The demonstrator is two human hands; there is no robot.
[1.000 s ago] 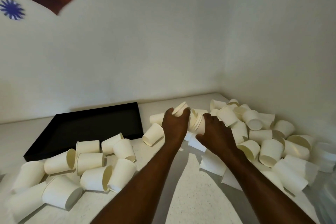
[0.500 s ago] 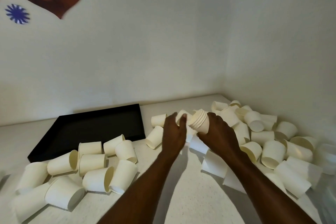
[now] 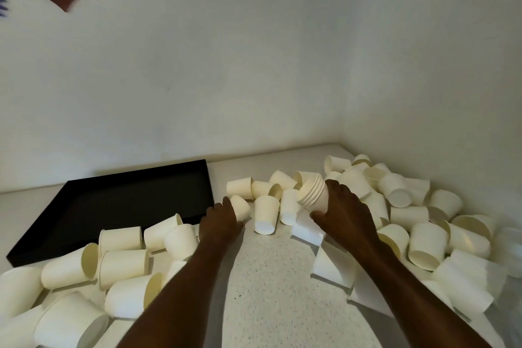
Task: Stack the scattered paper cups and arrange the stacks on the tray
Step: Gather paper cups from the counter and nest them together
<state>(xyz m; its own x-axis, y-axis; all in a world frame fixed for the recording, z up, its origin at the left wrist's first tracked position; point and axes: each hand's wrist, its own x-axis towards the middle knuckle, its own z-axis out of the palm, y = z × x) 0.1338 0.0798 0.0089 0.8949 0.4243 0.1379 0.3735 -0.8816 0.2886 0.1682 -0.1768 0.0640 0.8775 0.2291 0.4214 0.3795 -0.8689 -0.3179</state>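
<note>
My right hand (image 3: 343, 213) grips a short stack of nested white paper cups (image 3: 313, 192), tilted with the rims toward the upper left. My left hand (image 3: 219, 222) rests on a single cup lying on its side (image 3: 242, 206) just right of the tray's near corner, fingers curled over it. The black tray (image 3: 118, 200) lies at the back left with nothing in it. Loose white cups are scattered in a pile at the front left (image 3: 121, 263) and in a larger pile along the right wall (image 3: 423, 220).
The speckled white counter (image 3: 268, 291) meets the walls at a corner at the back right. One cup stands upside down (image 3: 265, 215) between my hands. Bare counter shows between my forearms.
My left hand has left the stack and moved left and down onto a lying cup by the tray. My right hand has kept the stack, which now sits a little further right.
</note>
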